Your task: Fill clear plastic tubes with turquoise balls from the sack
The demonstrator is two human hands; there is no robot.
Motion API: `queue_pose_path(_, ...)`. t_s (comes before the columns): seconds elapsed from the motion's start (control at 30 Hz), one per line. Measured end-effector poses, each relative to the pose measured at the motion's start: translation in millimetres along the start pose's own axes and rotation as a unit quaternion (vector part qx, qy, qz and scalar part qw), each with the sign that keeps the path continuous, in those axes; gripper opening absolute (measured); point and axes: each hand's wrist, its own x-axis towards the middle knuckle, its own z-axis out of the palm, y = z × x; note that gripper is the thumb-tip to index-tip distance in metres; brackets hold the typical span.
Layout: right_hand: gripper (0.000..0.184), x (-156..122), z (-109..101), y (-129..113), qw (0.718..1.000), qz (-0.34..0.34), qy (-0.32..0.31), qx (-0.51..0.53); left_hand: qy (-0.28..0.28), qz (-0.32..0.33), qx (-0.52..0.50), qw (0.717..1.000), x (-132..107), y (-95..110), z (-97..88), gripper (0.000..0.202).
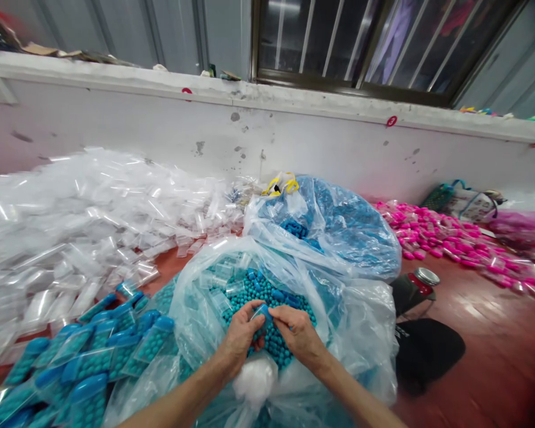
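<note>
One blue-capped container (262, 312) is gripped between your left hand (241, 333) and right hand (298, 334). Steady it above the bead-filled plastic bag (185, 300).

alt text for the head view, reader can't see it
A person's left hand and right hand hold a blue-capped container over an open bag of teal beads. Filled containers lie at lower left, clear plastic pieces heaped behind them; pink pieces spread at right.
</note>
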Motion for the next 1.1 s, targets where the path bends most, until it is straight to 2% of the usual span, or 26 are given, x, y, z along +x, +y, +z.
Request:
queue_pose_path(0.1,0.023,0,1,1,0.998,0.045,0.022,0.048,-0.002,0.0,-0.007,1.0,-3,6,-0.8,0.062)
queue_pose_path(0.17,0.021,1,-1,3,0.986,0.129,0.02,0.1,-0.023,-0.001,-0.005,1.0,-7,13,-3.6,0.06)
queue_pose_path(0.27,0.024,8,-5,7,0.941,0.268,-0.013,0.204,-0.057,-0.004,0.017,0.998,-11,22,-8.9,0.057)
queue_pose_path(0.33,0.026,14,-6,9,0.921,0.31,-0.001,0.235,-0.072,0.002,0.037,0.997,-12,24,-10.1,0.053)
queue_pose_path(0.4,0.03,18,-5,7,0.929,0.301,0.04,0.209,-0.072,0.018,0.066,0.995,-12,24,-8.2,0.048)
queue_pose_path(0.5,0.032,18,-2,-3,0.968,0.216,0.064,0.11,-0.048,0.046,0.106,0.992,-10,22,-2.3,0.043)
queue_pose_path(0.6,0.043,10,4,-13,0.988,0.149,-0.017,0.033,-0.025,0.052,0.103,0.993,-9,18,1.4,0.05)
queue_pose_path(0.7,0.082,2,11,-17,0.983,0.15,-0.104,0.006,-0.009,0.083,0.07,0.994,-9,15,0.2,0.055)
queue_pose_path(0.77,0.094,0,16,-18,0.983,0.14,-0.12,-0.001,-0.013,0.113,0.06,0.992,-8,15,-1.0,0.051)
queue_pose_path(0.87,0.078,3,21,-22,0.991,0.115,-0.061,-0.035,-0.029,0.11,0.047,0.992,-9,18,0.7,0.042)
queue_pose_path(0.93,0.067,5,24,-26,0.992,0.102,-0.015,-0.068,-0.02,0.095,0.037,0.995,-11,21,4.1,0.037)
queue_pose_path(1.1,0.063,1,33,-26,0.993,0.092,0.004,-0.078,0.031,0.079,0.068,0.994,-13,20,11.2,0.024)
